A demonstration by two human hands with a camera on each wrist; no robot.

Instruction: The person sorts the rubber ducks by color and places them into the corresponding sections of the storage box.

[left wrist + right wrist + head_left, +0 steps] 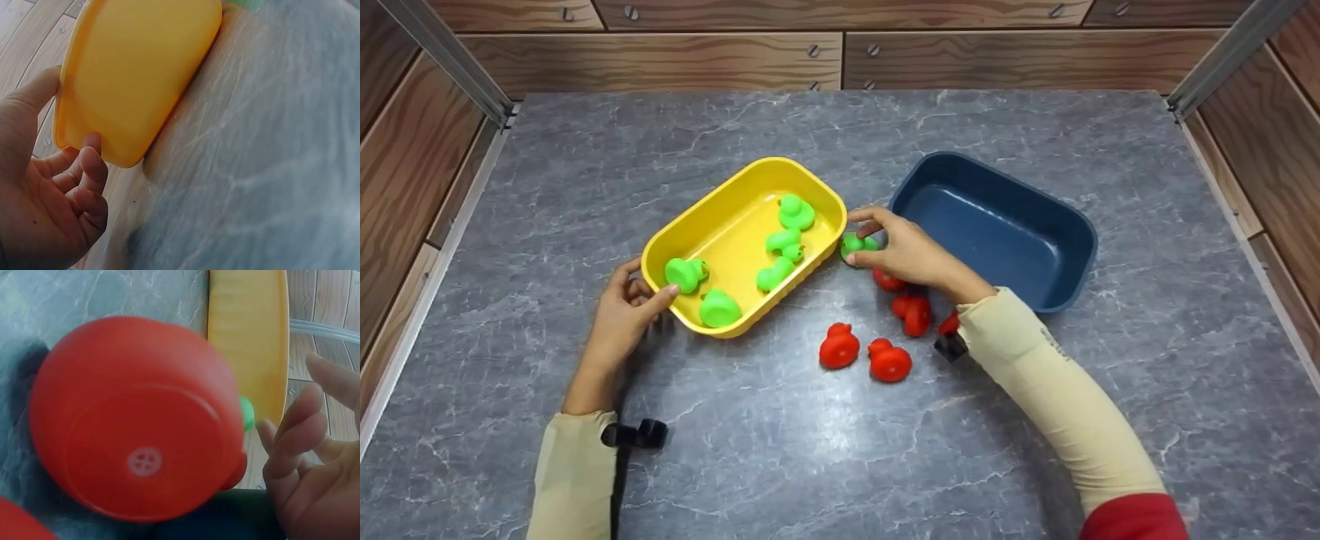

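Note:
My left hand grips the near left corner of a yellow tub, thumb over the rim and fingers against the outer wall; the left wrist view shows that wall closely. Several green toy ducks lie inside. Beside the tub's right end, my right hand reaches over another green duck, thumb and fingers spread around it. Only a sliver of that duck shows in the right wrist view, behind a large red duck, with my fingers loosely bent.
A dark blue tub stands at the right, behind the right forearm. Several red ducks lie on the grey marbled table below the right hand, partly covered by it and the sleeve. Wood-patterned walls enclose the back and sides.

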